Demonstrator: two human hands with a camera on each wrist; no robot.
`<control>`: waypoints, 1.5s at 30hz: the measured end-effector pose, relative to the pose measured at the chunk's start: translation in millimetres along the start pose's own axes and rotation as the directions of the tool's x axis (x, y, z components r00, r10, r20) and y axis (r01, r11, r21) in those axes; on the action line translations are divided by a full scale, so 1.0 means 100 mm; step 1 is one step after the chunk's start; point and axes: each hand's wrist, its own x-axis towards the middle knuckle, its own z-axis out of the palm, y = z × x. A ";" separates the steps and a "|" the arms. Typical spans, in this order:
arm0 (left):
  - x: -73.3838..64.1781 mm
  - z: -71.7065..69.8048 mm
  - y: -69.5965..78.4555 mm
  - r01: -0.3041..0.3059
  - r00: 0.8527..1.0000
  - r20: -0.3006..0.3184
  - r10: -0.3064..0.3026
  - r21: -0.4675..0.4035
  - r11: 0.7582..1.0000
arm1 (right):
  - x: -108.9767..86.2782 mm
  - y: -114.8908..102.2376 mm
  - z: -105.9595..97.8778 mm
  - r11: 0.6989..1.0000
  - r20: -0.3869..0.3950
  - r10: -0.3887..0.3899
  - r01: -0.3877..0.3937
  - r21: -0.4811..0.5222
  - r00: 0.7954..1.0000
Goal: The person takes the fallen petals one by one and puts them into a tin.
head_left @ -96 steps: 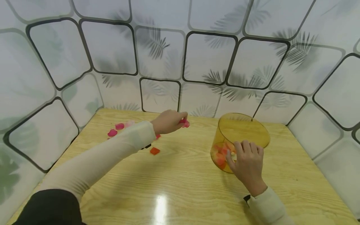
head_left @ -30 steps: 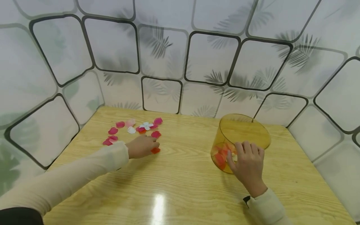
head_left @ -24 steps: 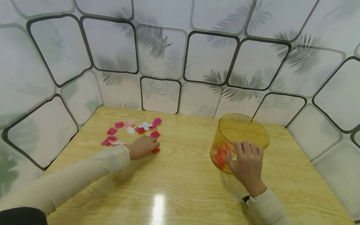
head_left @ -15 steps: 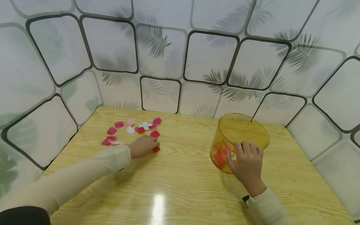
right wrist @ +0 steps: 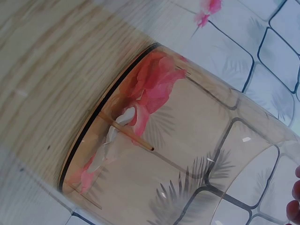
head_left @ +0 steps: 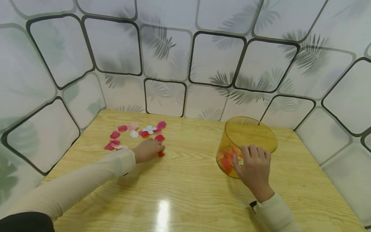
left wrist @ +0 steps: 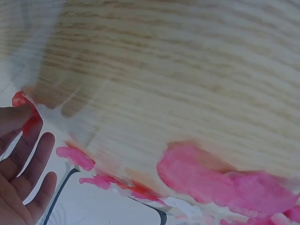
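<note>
Over the left part of the table, my left hand pinches a red artificial flower petal between thumb and forefinger, its other fingers spread. Another red petal lies just beyond the knuckles. My right hand holds the near rim of a see-through amber container, the fingers bent over the edge and the thumb on the near side. Inside, red and pink petals and some white ones lie at the bottom. Only fingertips of this hand show in the right wrist view.
Pink petals, a white petal and a white flower-shaped piece lie scattered at the table's back left. Patterned panels rise behind and at both sides of the wooden table.
My left hand has gone from mid-table, where it held pink petals, back left to the red petal, which has shifted slightly under its fingertips. My right hand stays on the container.
</note>
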 end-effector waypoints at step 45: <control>1.77 -1.41 1.29 -0.161 0.976 -0.179 0.121 -0.229 0.960 | -0.02 0.03 -0.02 1.000 0.031 -0.003 0.003 -0.010 1.000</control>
